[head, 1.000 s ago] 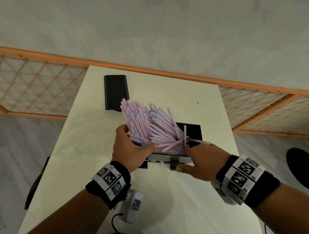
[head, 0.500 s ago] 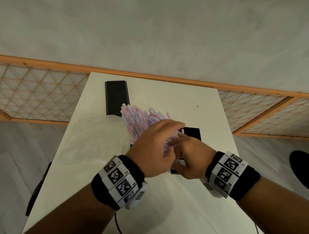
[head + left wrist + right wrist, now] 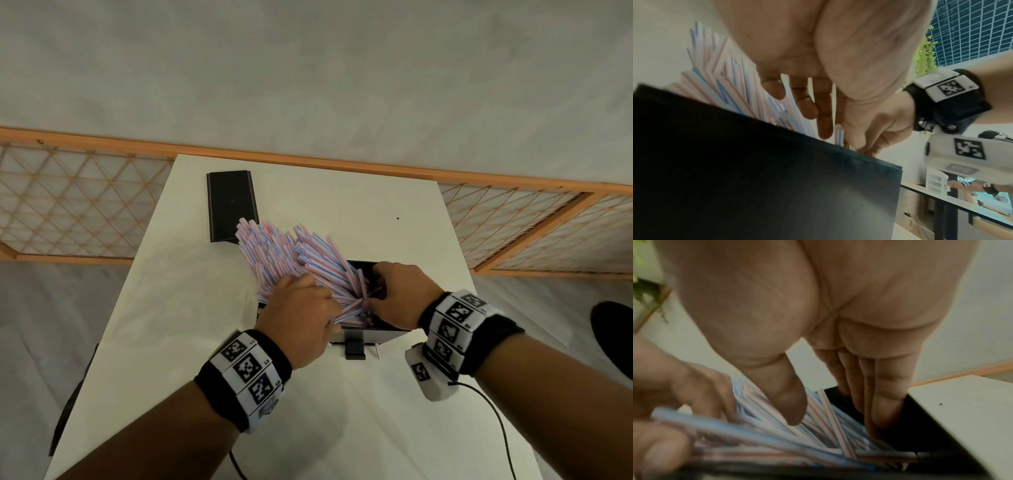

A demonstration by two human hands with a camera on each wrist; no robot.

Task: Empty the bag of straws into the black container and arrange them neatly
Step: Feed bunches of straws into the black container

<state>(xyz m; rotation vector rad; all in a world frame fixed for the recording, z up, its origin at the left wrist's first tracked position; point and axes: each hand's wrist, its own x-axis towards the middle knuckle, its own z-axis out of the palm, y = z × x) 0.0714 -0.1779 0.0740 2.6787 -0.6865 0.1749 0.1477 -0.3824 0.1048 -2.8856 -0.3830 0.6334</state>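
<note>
While the straws (image 3: 291,260) are already out of their bag and standing in the black container (image 3: 380,334) at the centre of the frame, they fan out messily toward the upper left, so the emptying looks done and the tidying is what remains. The left hand (image 3: 299,308) curls round a loose handful low in the pile, and the right hand (image 3: 399,294) dips straight, relaxed fingers into the box's right side, gripping nothing. A black lid (image 3: 231,205) lies apart on the table (image 3: 171,325), upper left.

The hands (image 3: 301,315) cover the straws' (image 3: 274,253) lower ends (blurred in the right wrist view); the box (image 3: 363,267) is mostly hidden.
</note>
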